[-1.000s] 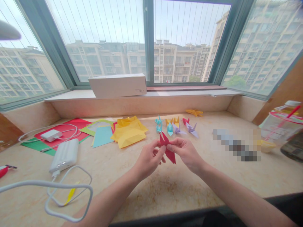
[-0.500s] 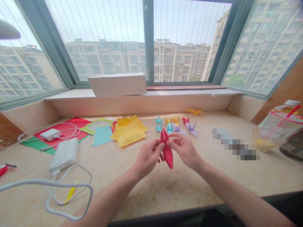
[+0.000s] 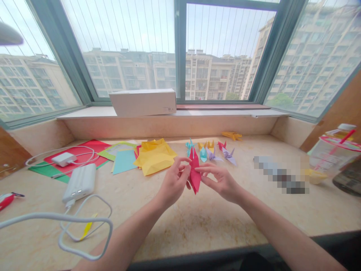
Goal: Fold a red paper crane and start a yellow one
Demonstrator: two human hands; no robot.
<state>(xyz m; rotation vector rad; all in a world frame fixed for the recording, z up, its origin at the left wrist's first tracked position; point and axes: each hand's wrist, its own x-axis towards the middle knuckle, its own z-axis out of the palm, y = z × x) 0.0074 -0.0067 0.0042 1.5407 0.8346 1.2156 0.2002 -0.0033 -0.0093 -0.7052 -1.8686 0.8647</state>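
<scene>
Head cam, the only view here: pretty much dead center of the frame there's a red folded paper (image 3: 195,175), long and pointy at both ends, held up over the stone countertop (image 3: 225,235). The left hand (image 3: 174,181) has it pinched on its left side, thumb on the near face. The right hand (image 3: 222,182) has its fingertips up against the right edge, fingers a bit spread; can't tell if it's actually gripping or just touching. The two hands are close but apart, with the paper between them. Just behind, right of center, sits a bunch of little folded figures: teal (image 3: 203,154), purple (image 3: 228,156), a small red one (image 3: 222,145) and some gold ones, plus an orange one (image 3: 232,136) further back. Left of center you've got creased yellow paper (image 3: 155,160), then a light blue sheet (image 3: 124,162) beside it and a red sheet (image 3: 91,146) over a green one. Lower left is a white power bank (image 3: 80,182) with a cable plugged in, and a lidded cup (image 3: 324,152) with a red straw is at the right edge.
</scene>
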